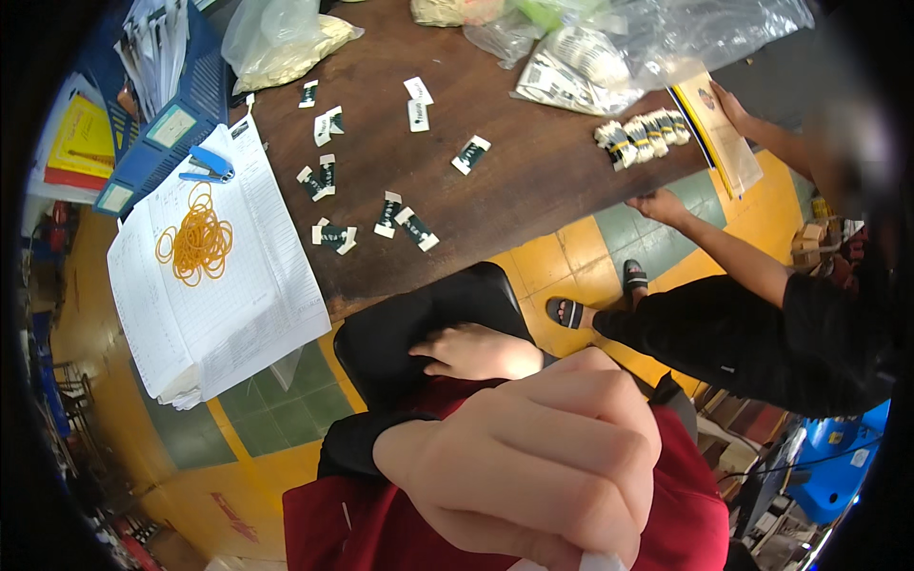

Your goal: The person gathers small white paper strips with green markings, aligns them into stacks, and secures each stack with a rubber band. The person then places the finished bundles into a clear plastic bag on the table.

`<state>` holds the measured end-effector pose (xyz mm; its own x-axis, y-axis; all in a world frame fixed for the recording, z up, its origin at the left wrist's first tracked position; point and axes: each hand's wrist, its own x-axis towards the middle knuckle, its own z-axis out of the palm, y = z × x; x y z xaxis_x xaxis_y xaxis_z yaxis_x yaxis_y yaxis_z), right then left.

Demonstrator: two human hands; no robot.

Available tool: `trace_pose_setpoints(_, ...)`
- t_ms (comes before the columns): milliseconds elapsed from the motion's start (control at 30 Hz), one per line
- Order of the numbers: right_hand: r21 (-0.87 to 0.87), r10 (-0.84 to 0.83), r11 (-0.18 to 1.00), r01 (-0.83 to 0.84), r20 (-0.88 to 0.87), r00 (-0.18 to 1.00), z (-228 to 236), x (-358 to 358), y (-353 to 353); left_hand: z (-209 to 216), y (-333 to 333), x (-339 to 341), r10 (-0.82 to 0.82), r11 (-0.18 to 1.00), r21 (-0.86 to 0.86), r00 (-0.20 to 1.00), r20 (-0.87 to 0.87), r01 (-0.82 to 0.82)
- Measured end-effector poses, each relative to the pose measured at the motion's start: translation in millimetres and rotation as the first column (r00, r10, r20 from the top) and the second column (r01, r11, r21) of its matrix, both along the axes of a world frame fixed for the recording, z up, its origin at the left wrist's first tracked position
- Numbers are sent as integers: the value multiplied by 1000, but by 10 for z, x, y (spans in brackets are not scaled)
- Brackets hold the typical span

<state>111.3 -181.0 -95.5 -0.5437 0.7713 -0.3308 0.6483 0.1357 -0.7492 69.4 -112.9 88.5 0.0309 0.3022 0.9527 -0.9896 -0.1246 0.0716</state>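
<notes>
Close to the camera is my left hand (533,457), its back showing and its fingers bent together. A scrap of white (602,562) shows by its fingertips at the lower edge; what it is cannot be made out. Lower down, my right hand (481,352) is over the black chair seat (381,347), fingers somewhat apart and nothing visible in them. Ahead on the brown table (533,214) lie several small dark green and white labels, among them a single label (470,154) and a pair (416,228). Neither hand touches them.
At left, orange rubber bands (200,238) and blue-handled snips (207,166) lie on written sheets (257,285), beside a blue file holder (157,133). Banded bundles (643,138) and plastic bags (581,71) are far right. A co-worker's hand (733,109) touches a yellow-edged pouch (719,133).
</notes>
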Motion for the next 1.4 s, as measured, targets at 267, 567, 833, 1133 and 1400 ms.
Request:
trace_pose_setpoints(267, 68, -188, 976, 207, -216, 958, -357, -178, 298, 196, -744, 122, -372, 873, -310, 925, 73, 376)
trace_pose_setpoints(567, 108, -269, 928, 357, -469, 841, -656, -33, 107, 176, -828, 262, -491, 850, -252, 869, -61, 462)
trace_pose_setpoints(833, 60, -250, 950, 308, -447, 859, -579, 29, 99, 84, -810, 150, -614, 788, -305, 656, -439, 534)
trace_pose_setpoints(1133, 489, 87, 815, 311, -634, 768, -959, 43, 184, -680, -525, -447, -391, 907, -418, 258, -883, -53)
trace_pose_setpoints(1400, -11, -304, 932, 362, -566, 766, -886, -72, 239, -621, -44, -1150, -20, 828, -313, 534, -845, -465)
